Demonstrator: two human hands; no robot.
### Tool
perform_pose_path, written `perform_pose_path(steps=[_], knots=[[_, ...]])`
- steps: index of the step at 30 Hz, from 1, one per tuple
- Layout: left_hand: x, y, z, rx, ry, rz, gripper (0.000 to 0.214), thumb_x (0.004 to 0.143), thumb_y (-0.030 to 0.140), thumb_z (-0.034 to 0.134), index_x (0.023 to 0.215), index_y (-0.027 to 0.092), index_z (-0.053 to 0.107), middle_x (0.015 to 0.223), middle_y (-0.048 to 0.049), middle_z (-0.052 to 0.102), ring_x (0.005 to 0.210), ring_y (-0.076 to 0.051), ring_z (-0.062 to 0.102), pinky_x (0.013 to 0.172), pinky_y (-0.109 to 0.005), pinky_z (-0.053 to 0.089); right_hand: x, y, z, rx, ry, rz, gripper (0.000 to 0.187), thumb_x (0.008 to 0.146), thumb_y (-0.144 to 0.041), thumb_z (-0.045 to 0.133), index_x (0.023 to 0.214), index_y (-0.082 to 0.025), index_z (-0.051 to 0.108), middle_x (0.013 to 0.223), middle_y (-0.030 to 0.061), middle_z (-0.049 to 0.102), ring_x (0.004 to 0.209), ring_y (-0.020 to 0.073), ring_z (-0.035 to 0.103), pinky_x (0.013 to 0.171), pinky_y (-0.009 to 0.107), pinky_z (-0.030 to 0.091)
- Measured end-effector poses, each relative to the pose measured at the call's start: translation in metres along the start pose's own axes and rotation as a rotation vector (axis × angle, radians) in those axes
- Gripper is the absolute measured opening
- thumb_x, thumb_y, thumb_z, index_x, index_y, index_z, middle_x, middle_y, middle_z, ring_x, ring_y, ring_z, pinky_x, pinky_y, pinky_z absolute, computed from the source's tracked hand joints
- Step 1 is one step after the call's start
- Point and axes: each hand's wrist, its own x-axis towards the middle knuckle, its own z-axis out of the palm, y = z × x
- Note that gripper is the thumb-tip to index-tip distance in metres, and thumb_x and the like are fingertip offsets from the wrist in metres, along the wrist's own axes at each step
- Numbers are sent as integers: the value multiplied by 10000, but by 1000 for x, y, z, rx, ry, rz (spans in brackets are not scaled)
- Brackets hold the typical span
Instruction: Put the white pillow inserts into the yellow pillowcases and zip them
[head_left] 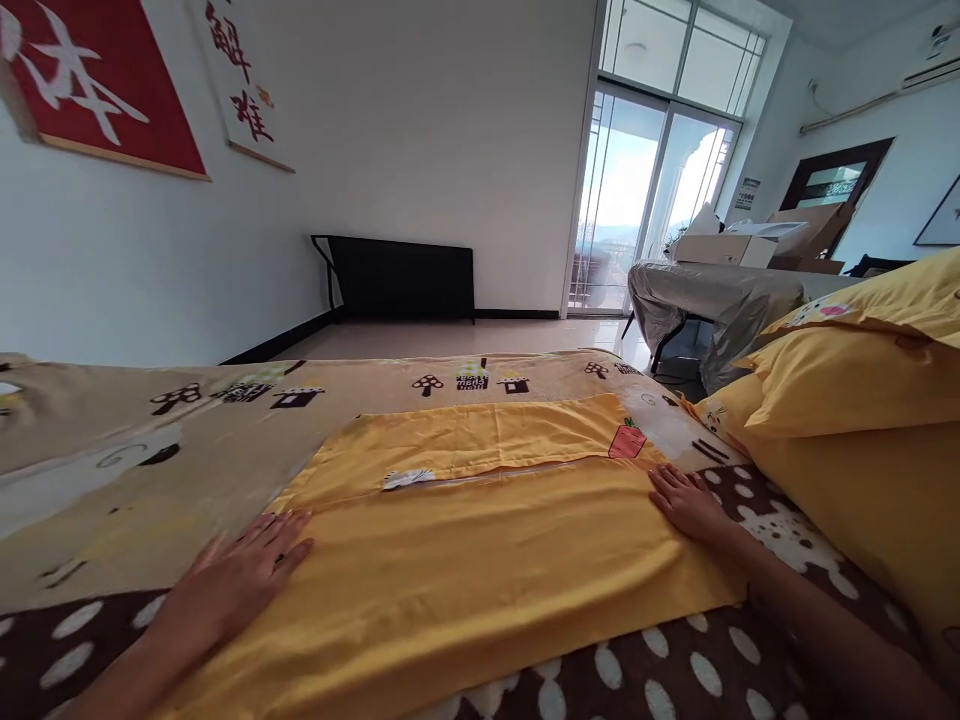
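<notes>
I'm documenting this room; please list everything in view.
Flat cloth: one, yellow, spread on the blanket
Blanket: one, patterned tan and brown, underneath
Bedding pile: one, yellow, right edge
Black panel: one, black, by the far wall
Covered table: one, grey wrapping, back right
Boxes: at least two, white and brown, on that table
Glass doorway: one, pale frame, right of centre
Red hanging: one, red and white, upper left
White hanging: one, white and red, beside it
Dark door: one, dark brown, back right
Left hand: one, bare, on the cloth's left edge
Right hand: one, bare, on the cloth's right edge
</notes>
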Motion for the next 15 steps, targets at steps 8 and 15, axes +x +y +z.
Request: perform_pose_path(steps=[8,15], knots=[[76,150,-45,-112,-34,115,553,892,264,215,1395,94,374,1476,-131,331,1386,-231,282,1107,-492,226,58,-172,-54,331,92,-361,402,940,-281,343,1296,-178,501,1468,106,371,1388,222,264,1112,417,203],[153,226,-19,-195,-89,171,559,859,168,251,1402,118,374,1474,-126,330,1374,-217,308,1101,-436,279,139,-291,-50,468,139,-390,504,893,-173,353,1393,-108,362,1465,160,355,1373,234,298,1084,461,272]])
